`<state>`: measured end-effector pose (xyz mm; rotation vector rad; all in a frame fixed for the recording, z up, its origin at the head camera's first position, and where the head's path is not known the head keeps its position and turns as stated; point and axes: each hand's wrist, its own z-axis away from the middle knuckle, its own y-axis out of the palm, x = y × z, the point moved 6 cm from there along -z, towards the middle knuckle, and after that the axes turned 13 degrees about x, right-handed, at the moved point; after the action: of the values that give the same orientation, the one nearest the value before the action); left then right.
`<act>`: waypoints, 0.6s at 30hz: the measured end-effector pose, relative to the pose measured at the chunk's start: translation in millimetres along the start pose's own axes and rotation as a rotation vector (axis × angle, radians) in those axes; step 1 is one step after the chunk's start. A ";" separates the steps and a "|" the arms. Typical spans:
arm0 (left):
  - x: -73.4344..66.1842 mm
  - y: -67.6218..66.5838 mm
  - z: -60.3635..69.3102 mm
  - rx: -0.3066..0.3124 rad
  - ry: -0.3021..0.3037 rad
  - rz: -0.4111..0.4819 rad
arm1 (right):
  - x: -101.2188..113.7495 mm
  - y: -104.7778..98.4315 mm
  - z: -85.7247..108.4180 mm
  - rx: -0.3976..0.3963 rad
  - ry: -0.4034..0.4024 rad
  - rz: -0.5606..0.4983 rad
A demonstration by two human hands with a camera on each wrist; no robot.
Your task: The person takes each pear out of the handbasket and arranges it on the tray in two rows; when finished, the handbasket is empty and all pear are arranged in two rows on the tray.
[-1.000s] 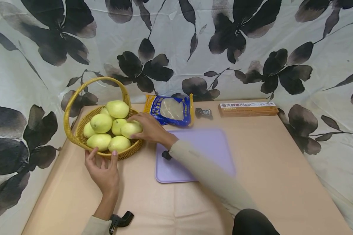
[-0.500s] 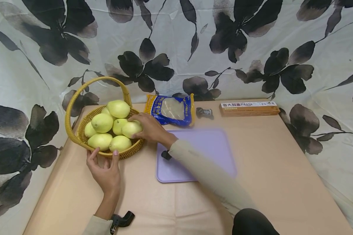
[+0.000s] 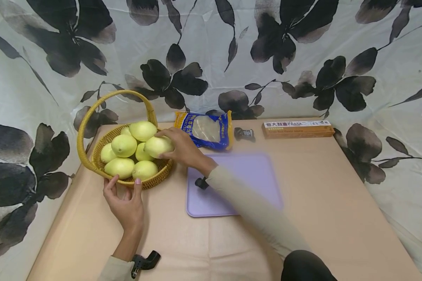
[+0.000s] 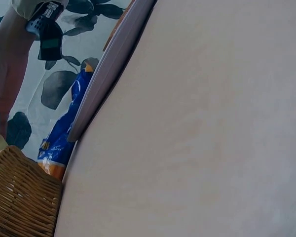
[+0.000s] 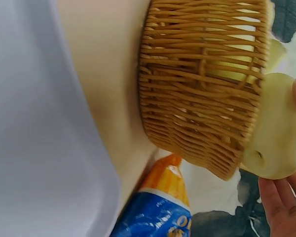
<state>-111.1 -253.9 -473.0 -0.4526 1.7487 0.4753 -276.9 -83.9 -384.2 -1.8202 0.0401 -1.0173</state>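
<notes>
A round wicker basket [image 3: 157, 180] with a tall handle stands at the table's left, filled with several pale yellow-green lemons [image 3: 124, 146]. At its right rim, my right hand [image 3: 184, 150] pinches one lemon [image 3: 157, 146] between thumb and fingers. In the right wrist view this lemon [image 5: 276, 126] sits at the rim, fingertips on two sides of it. My left hand [image 3: 126, 207] rests against the basket's front, thumb and index finger spread apart at the rim. The left wrist view catches part of the basket [image 4: 24, 197], but not the left fingers.
Right of the basket lies a lilac tray [image 3: 246, 187], partly under my right forearm. Behind it are a blue and yellow food packet [image 3: 205, 130], a small dark packet [image 3: 244, 134] and a long pasta box [image 3: 298, 129]. A floral cloth hangs behind the table.
My right hand has raised its lemon slightly from among the others, uncovering more of the neighbouring ones. The left hand stays at the basket's front.
</notes>
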 end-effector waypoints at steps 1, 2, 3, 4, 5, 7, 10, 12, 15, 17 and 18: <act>-0.5 0.2 0.3 0.002 0.000 -0.001 | 0.5 -3.3 2.5 -0.012 -0.006 -0.017; -1.0 0.3 0.4 0.001 -0.001 -0.003 | 0.4 -6.4 5.0 -0.024 -0.011 -0.035; -1.3 0.4 0.6 0.001 -0.002 -0.007 | -0.1 -9.3 7.6 -0.035 -0.015 -0.048; -1.6 0.5 0.7 0.001 -0.003 -0.010 | -0.4 -12.3 10.3 -0.045 -0.019 -0.055; -1.6 0.6 0.8 0.000 -0.005 -0.015 | -1.2 -15.2 13.0 -0.054 -0.023 -0.060; -1.3 0.3 1.0 -0.003 -0.009 -0.022 | -3.8 -19.6 19.0 -0.062 -0.022 -0.063; 0.1 -0.6 1.3 -0.003 -0.015 -0.029 | -9.2 -24.5 29.4 -0.068 -0.013 -0.057; 0.9 -1.3 1.7 -0.004 -0.020 -0.036 | -14.6 -26.5 36.3 -0.066 0.000 -0.057; 1.5 -1.5 1.7 -0.005 -0.023 -0.037 | -24.4 -28.4 46.2 -0.063 0.027 -0.049; 1.4 -1.0 1.2 -0.002 -0.024 -0.035 | -32.1 -28.9 52.4 -0.059 0.052 -0.046; 1.4 -0.8 0.9 0.000 -0.025 -0.034 | -36.2 -28.6 55.5 -0.055 0.066 -0.043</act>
<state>-110.2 -254.2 -474.7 -0.4739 1.7140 0.4548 -275.5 -12.1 -392.1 -1.8438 0.0700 -1.1171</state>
